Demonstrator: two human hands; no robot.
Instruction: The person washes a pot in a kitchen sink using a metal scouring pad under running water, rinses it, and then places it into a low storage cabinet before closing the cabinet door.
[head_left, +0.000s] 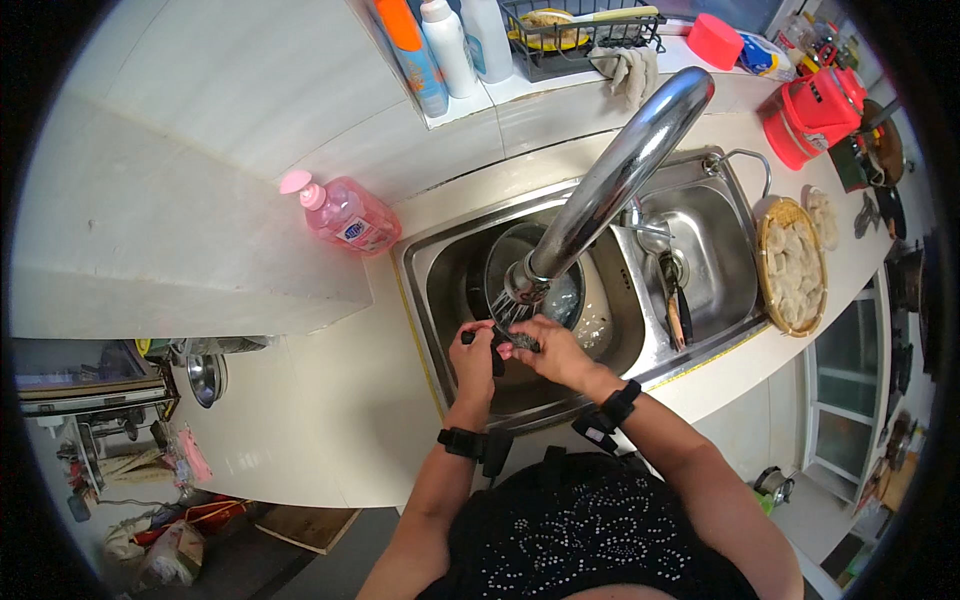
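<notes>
Water runs from the chrome faucet (600, 187) into a dark round pot (536, 255) standing in the left basin (626, 315) of a steel double sink. Just in front of the pot's rim, my left hand (474, 360) is closed around a black handle (498, 361); whether it belongs to the pot is unclear. My right hand (551, 349) holds a small dark scrubber (526, 342), perhaps a wire one, close beside my left fingers and under the stream. Foamy water lies in the basin right of the pot.
Utensils (679, 307) lie in the right basin. A round bamboo tray (763, 262) of dumplings sits to its right. A pink soap bottle (356, 217) stands behind left, and a red jug (814, 116) stands back right. Bottles and a wire rack (532, 64) occupy the ledge.
</notes>
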